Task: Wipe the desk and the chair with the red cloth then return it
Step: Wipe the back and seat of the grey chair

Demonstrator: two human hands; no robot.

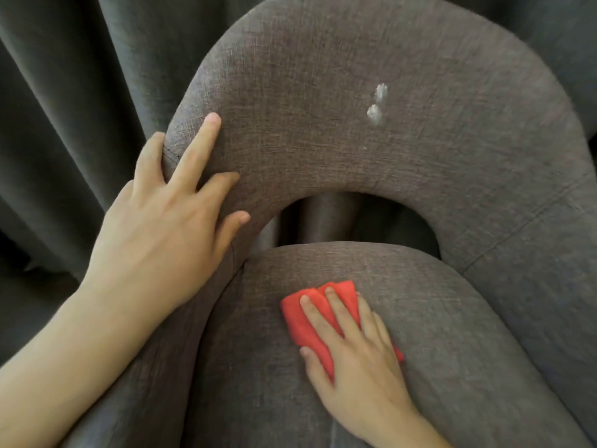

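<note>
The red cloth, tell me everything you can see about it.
The red cloth is a small, bright red-orange piece of soft-looking fabric, folded into a compact pad with a few layers showing at its far edge. It lies flat on the chair seat, which is grey woven upholstery. The right hand presses down on it, fingers spread across its top and covering its near part. Nothing else touches it.
</note>
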